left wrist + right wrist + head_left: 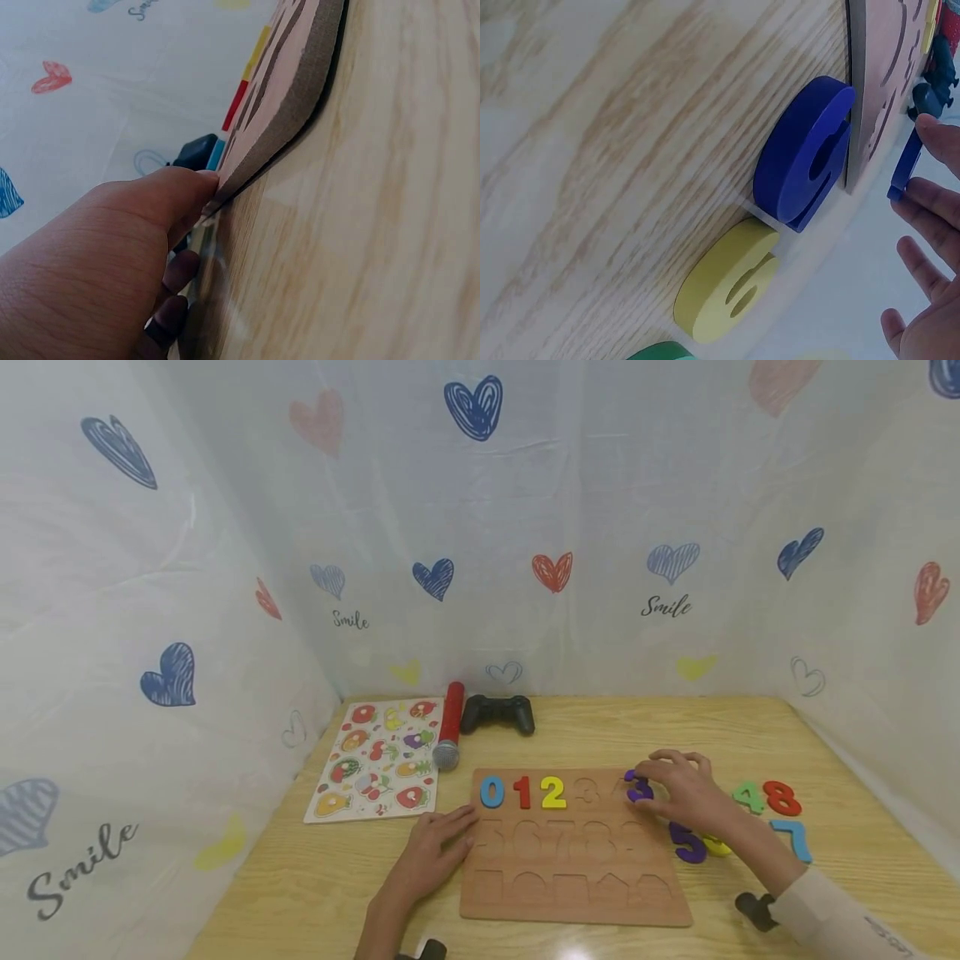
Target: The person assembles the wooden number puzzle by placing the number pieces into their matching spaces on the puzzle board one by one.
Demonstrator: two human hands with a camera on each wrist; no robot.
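My right hand (pixel 692 789) pinches a purple number 3 (pixel 639 786) between thumb and fingers, over the top right of a wooden number board (pixel 573 907). In the right wrist view that 3 (pixel 907 163) shows edge-on, with the other fingers spread apart from it. At the board's left edge, my left hand (pixel 435 852) rests with its fingertips against the wood; its thumb (pixel 191 184) touches the board's corner in the left wrist view. A blue 0 (pixel 492 792), a red 1 (pixel 522 792) and a yellow 2 (pixel 553 792) sit in the top row, left of an outlined 3 slot (pixel 587 791).
Right of the board lie a purple 5 (pixel 687 842), a yellow number (pixel 727 281), a green 4 (pixel 748 797), a red 8 (pixel 782 798) and a blue 7 (pixel 795 839). Behind stand a fruit board (pixel 375 760), a red microphone (pixel 452 718) and a black game controller (pixel 497 714).
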